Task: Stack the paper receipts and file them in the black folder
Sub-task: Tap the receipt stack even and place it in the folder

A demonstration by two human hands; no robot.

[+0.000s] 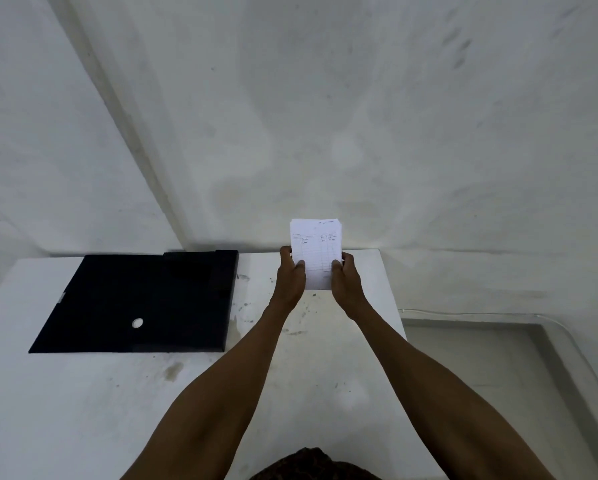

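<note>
Head view looks down on a stack of paper receipts (pixel 316 251) held upright in the air, printed face toward the camera, with ruled lines and some handwriting too small to read. The sheets are roughly squared, a few edges showing slightly offset at the top. Both hands pinch the stack by its lower sides: the left hand (pixel 291 275) grips the left edge with its thumb laid across the front, and the right hand (pixel 346 277) grips the right edge the same way, thumb on the front and fingers behind. The bottom edge of the stack sits between the two hands, above the bench (pixel 83 410); whether it touches the surface cannot be told. To the left of the receipts, well apart from them, the black folder (pixel 141 303) lies flat and closed on the bench, a round white hole showing in its cover. The bench is white and scuffed with dark marks near the receipts. Behind the receipts rises a pale, stained wall (pixel 360 116).
</note>
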